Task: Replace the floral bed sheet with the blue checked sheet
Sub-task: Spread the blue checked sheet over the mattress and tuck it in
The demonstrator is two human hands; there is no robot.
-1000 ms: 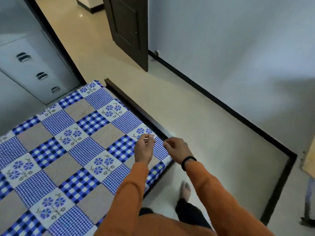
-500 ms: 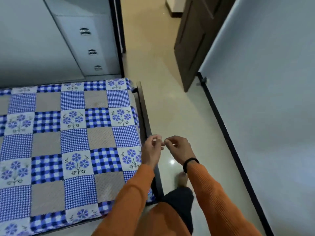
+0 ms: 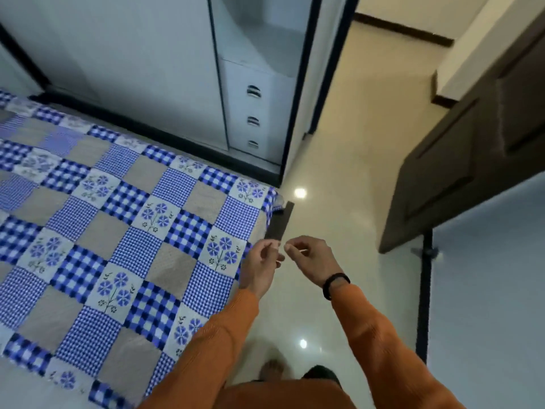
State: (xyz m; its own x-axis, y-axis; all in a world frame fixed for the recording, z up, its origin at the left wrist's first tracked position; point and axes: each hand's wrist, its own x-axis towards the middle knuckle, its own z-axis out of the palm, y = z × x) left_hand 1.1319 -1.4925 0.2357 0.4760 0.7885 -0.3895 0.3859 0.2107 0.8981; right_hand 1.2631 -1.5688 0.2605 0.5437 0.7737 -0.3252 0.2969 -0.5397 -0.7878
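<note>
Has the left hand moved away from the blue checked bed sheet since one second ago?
Yes. The left hand was over the blue checked floral sheet; now it is past the edge, over the floor.

Bed (image 3: 279, 221) with dark frame, blue checked sheet (image 3: 124, 231) spread flat

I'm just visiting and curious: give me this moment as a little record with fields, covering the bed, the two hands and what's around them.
bed cover: blue checked sheet spread flat over the bed, patched with flower squares
left hand: raised beside the bed's edge, fingers curled, touching no sheet
right hand: close to the left one, fingers curled; a black wristband on the wrist
held item: too small to tell
bed frame: dark corner showing past the sheet
nearby: white drawers, dark door, glossy floor
</note>
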